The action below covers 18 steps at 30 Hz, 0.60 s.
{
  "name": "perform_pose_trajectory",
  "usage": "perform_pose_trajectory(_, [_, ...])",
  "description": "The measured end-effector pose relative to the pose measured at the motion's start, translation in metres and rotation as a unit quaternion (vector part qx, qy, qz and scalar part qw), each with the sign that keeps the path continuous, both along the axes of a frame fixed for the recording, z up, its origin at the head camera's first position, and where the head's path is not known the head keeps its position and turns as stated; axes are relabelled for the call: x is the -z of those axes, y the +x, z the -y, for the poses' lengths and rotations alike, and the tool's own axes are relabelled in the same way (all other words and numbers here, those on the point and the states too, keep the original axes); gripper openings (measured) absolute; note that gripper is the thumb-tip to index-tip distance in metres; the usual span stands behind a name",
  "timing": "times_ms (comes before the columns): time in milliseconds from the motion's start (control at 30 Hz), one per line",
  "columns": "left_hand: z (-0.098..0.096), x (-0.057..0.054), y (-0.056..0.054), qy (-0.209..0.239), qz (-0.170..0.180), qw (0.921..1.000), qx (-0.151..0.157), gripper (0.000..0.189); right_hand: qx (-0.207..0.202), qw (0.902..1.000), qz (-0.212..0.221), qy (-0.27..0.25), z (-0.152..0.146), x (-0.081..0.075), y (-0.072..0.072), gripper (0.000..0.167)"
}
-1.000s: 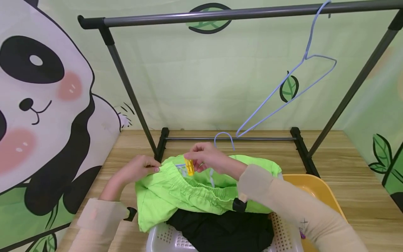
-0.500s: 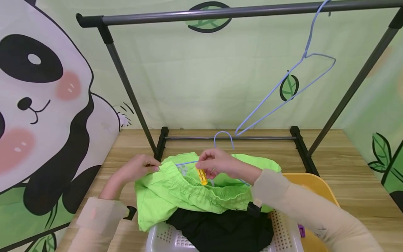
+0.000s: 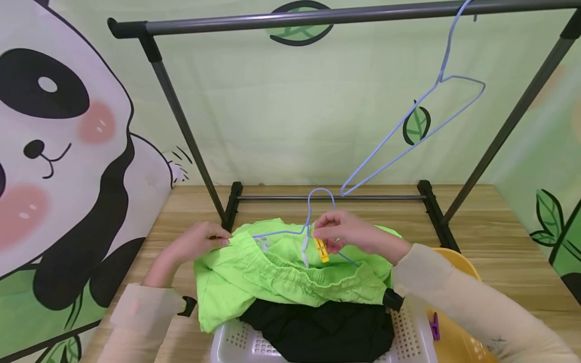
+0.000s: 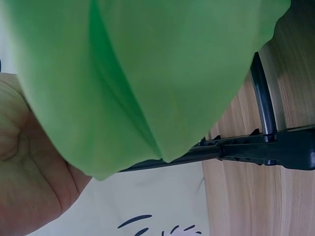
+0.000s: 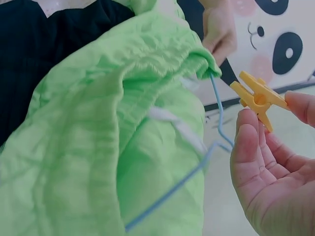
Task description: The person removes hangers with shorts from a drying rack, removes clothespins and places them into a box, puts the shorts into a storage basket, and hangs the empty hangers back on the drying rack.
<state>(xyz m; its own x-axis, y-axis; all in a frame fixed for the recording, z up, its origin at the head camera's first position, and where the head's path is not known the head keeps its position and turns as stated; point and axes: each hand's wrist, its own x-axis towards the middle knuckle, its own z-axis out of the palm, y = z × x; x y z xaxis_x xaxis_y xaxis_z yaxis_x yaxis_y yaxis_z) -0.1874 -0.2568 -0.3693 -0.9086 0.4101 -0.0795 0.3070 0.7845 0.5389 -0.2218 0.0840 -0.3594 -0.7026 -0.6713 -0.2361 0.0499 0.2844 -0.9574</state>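
Observation:
Lime-green shorts [image 3: 254,275] with a gathered waistband and white drawstring lie spread in front of me. A blue wire hanger [image 3: 281,232] sits inside the waist opening, its hook standing up behind. My left hand [image 3: 195,244] pinches the left corner of the waistband; in the left wrist view the green cloth hides its fingertips. Over the middle of the waist, my right hand [image 3: 351,232] pinches a yellow clothespin [image 3: 321,249] near the hanger's neck. The right wrist view shows the clothespin [image 5: 259,100] between thumb and fingers, apart from the cloth.
Under the shorts are a black garment [image 3: 317,327] and a pale perforated basket [image 3: 410,327]. An orange basin [image 3: 463,264] with a purple clothespin [image 3: 434,326] stands to the right. A dark metal rack [image 3: 236,22] rises behind, carrying another blue hanger [image 3: 390,136].
My right hand has moved rightward with the yellow clothespin, from near the left corner to the hanger's neck, uncovering more of the hanger. My left hand keeps its place on the waistband.

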Motion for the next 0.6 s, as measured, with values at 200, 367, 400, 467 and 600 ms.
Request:
perform_pose_trajectory(200, [0.000,-0.001,0.000,0.000,0.001,1.0000,-0.004,0.018,0.017,0.9998,0.007,0.000,-0.018,-0.001,-0.003,0.025])
perform_pose_trajectory(367, [-0.001,-0.001,0.000,-0.001,0.001,1.0000,-0.004,0.017,0.021,0.9998,0.006,0.004,-0.031,0.001,-0.005,0.025])
perform_pose_trajectory(400, [-0.001,-0.001,0.000,-0.001,0.002,1.0000,-0.004,0.017,0.022,0.9997,0.005,0.007,-0.033,0.001,-0.006,0.025])
perform_pose_trajectory(467, [-0.001,-0.001,0.000,-0.001,0.002,1.0000,-0.004,0.017,0.024,0.9996,0.004,0.011,-0.037,0.002,-0.006,0.025])
perform_pose_trajectory(600, [-0.001,-0.001,0.000,0.000,0.002,1.0000,-0.002,0.017,0.025,0.9995,0.000,0.017,-0.045,0.003,-0.009,0.026])
